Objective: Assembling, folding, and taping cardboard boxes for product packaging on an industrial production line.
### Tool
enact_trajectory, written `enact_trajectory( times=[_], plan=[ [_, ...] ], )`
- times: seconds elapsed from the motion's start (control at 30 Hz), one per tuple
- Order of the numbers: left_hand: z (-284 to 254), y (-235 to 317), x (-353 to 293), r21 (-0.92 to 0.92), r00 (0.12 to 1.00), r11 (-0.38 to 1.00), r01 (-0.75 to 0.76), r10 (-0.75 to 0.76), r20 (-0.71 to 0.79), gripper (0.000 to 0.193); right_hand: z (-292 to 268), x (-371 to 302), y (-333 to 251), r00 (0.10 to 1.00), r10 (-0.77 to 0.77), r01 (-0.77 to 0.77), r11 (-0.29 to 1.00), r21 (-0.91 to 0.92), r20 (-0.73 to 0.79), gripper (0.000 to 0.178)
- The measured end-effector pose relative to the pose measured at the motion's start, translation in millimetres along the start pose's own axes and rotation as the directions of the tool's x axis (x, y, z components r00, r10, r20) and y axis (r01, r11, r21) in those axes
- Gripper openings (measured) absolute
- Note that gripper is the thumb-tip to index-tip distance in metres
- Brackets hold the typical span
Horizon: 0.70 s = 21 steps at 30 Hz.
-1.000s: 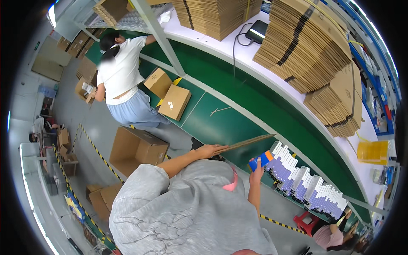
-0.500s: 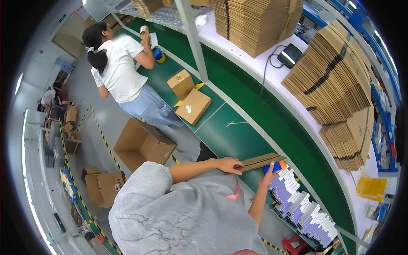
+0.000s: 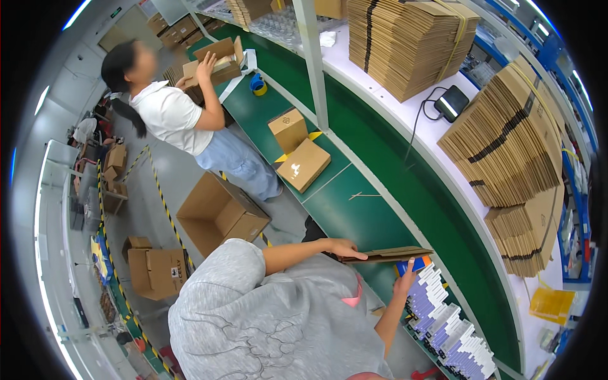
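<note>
A flat, folded brown cardboard box (image 3: 394, 254) is held slantwise over the green table's edge. My left hand (image 3: 344, 249) grips its left end, thumb on top. My right hand (image 3: 404, 278) has its fingers closed at the near edge toward the right end. Just under that end shows a blue and orange object (image 3: 423, 261), mostly hidden. Beside my right hand stand rows of small white and purple boxes (image 3: 437, 304), packed closely.
Two closed cardboard boxes (image 3: 304, 166) sit farther left on the green table (image 3: 335, 196). Stacks of flattened cartons (image 3: 405, 44) line the white shelf (image 3: 380, 95). A large open carton (image 3: 221, 212) stands on the floor. A co-worker (image 3: 171, 114) stands at the table's far end.
The flat cardboard has tipped to a more edge-on angle in my hands. My view has shifted slightly. The co-worker now holds an opened box in both hands.
</note>
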<state>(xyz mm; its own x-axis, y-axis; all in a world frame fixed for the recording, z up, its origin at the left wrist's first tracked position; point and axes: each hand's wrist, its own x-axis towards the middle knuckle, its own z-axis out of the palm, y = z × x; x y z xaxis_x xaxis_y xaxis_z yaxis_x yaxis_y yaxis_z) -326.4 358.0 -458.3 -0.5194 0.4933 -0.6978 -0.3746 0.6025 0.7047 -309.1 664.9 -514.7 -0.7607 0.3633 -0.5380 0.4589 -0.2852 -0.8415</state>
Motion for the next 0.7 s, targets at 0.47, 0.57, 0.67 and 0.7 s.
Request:
enact_trajectory(
  times=[0.47,0.57,0.67,0.7],
  plan=[
    [14.5,21.3,5.3,0.666,0.673,0.744,-0.049,0.517,-0.528,0.048,-26.2,-28.3,-43.9,0.987,-0.131,0.16,0.882,-0.444,0.095,0.046],
    [-1.6,31.2,9.1,0.66,0.507,0.751,0.025,0.56,-0.656,0.045,-18.1,-63.2,-52.7,0.966,-0.139,0.245,0.761,-0.601,0.219,0.046],
    [-4.5,37.4,21.8,0.585,0.685,0.802,0.124,0.357,-0.635,0.035,2.3,-91.2,-51.1,0.952,0.089,0.161,0.67,-0.725,0.294,0.042],
    [6.0,23.6,37.7,0.644,0.667,0.727,0.239,0.359,-0.653,0.029,9.1,-97.9,-42.5,0.948,0.053,0.159,0.774,-0.613,0.313,0.044]
  ],
)
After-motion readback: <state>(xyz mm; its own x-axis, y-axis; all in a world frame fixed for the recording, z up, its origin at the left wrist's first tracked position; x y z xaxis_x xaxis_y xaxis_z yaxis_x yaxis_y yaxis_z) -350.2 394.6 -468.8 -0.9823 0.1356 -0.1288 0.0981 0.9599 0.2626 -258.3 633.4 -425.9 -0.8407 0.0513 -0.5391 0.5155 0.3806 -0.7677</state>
